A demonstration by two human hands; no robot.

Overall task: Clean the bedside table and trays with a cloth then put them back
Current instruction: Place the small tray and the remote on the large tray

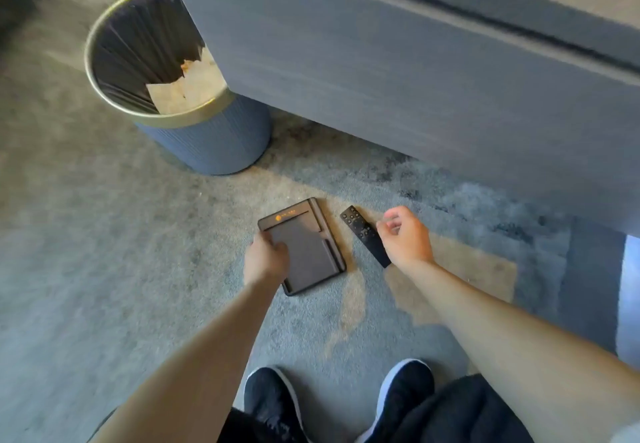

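A dark brown tray [308, 245] with a small orange logo lies flat on the grey carpet in the middle of the head view. My left hand [266, 258] grips its left edge, fingers curled over the rim. A black remote control [363, 233] lies on the carpet just right of the tray. My right hand [405, 236] hovers over the remote's near end with its fingers loosely curled and nothing in it. No cloth is in view.
A round blue waste bin [207, 134] with a gold rim and paper inside stands at the upper left. A large grey bed base [415, 71] fills the upper right. My black shoes [273, 401] are at the bottom edge.
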